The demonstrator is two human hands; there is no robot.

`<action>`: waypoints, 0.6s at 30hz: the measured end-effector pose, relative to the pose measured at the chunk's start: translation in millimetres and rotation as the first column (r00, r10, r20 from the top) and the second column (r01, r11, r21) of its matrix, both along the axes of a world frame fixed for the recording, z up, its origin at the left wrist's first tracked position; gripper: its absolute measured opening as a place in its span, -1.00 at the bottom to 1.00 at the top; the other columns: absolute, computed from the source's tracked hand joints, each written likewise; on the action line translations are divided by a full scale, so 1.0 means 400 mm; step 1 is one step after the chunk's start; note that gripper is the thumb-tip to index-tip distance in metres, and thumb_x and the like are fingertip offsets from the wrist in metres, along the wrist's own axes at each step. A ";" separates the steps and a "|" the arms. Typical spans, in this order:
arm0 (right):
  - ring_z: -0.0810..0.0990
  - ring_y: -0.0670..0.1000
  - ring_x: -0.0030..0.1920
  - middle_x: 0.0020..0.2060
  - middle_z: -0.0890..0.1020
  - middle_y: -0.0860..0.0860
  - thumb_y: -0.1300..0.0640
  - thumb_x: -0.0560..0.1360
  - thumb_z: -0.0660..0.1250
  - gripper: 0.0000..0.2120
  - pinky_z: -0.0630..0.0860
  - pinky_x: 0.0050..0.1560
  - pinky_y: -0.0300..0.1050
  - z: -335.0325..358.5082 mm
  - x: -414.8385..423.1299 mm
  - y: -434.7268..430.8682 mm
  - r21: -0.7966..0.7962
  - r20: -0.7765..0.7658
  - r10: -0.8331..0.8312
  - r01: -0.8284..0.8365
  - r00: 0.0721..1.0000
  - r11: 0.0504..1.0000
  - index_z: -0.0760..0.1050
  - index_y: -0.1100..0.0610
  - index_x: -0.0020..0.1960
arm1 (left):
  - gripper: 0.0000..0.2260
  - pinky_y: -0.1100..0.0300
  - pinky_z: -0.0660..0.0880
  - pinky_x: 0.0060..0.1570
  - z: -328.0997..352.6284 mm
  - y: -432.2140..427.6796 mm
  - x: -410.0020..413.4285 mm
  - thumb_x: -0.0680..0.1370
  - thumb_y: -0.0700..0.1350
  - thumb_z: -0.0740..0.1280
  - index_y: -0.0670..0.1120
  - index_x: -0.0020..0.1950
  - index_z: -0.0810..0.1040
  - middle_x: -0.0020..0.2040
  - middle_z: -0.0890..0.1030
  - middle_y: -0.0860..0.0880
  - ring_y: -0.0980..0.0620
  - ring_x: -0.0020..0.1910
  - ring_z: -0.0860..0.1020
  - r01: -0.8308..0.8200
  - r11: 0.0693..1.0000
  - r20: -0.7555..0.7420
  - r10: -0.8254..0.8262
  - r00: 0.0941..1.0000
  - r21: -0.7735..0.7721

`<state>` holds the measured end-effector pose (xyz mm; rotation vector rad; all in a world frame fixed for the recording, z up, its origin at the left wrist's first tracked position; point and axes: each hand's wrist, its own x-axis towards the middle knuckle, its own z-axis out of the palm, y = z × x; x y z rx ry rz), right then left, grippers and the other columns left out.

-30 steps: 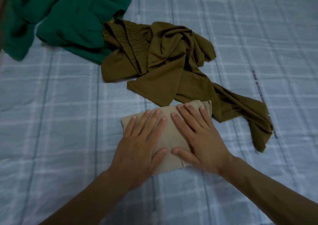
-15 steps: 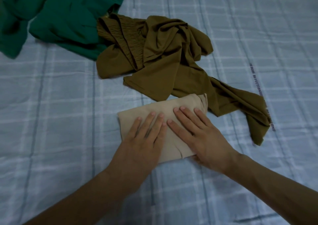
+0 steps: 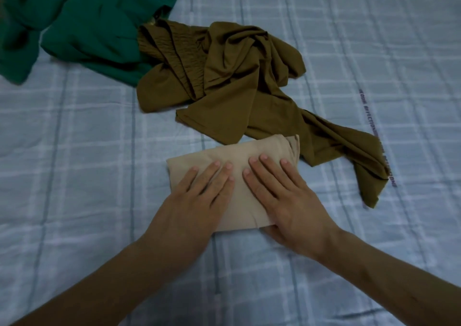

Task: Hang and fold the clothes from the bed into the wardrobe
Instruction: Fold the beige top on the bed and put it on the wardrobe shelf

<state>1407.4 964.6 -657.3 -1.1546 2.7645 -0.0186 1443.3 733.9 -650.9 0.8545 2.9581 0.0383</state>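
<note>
A folded beige garment (image 3: pixel 239 156) lies on the bed in the middle of the view. My left hand (image 3: pixel 197 201) lies flat on its left half with straight fingers. My right hand (image 3: pixel 284 201) presses flat on its right half, with the thumb tucked at the garment's near edge. Just behind it sprawls a crumpled olive-brown garment (image 3: pixel 224 76), one end trailing off to the right. A crumpled green garment (image 3: pixel 82 26) lies at the back left, touching the olive one.
The bed (image 3: pixel 74 176) is covered with a pale blue checked sheet, which shows to the left, right and near side of the clothes. A line of printed lettering (image 3: pixel 374 131) runs down the sheet at the right.
Both hands have slid back toward me over the beige garment, uncovering more of its far part. The thumbs have drawn in.
</note>
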 end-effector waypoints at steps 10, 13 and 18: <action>0.35 0.27 0.44 0.41 0.42 0.24 0.32 0.36 0.49 -0.35 0.43 0.34 0.23 0.006 -0.001 0.005 -0.142 -0.140 -0.090 0.070 0.986 0.987 0.43 0.19 0.43 | -0.51 -0.23 0.58 0.06 0.009 -0.004 0.004 0.41 -0.30 0.09 -0.26 0.26 0.61 0.26 0.60 -0.25 -0.29 0.21 0.59 -0.094 0.994 -0.057 0.097 0.994 0.050; 0.51 0.28 0.31 0.29 0.55 0.26 0.41 0.22 0.51 -0.33 0.54 0.21 0.18 0.056 -0.019 0.004 -0.139 -0.145 -0.078 0.058 0.986 0.989 0.53 0.22 0.33 | -0.55 -0.14 0.64 -0.10 0.053 -0.005 0.004 0.28 -0.37 0.46 -0.28 0.17 0.65 0.17 0.65 -0.25 -0.26 0.08 0.66 -0.114 0.992 -0.078 0.117 0.990 0.045; 0.60 0.23 0.22 0.22 0.61 0.22 0.40 0.11 0.55 -0.26 0.59 0.09 0.07 0.207 -0.018 0.009 -0.130 -0.157 -0.043 0.023 0.987 0.991 0.57 0.20 0.29 | -0.29 -0.09 0.66 -0.24 0.218 -0.017 0.022 -0.01 -0.43 0.57 -0.30 0.16 0.65 0.16 0.65 -0.27 -0.27 0.03 0.67 -0.138 0.990 -0.080 0.139 0.987 0.022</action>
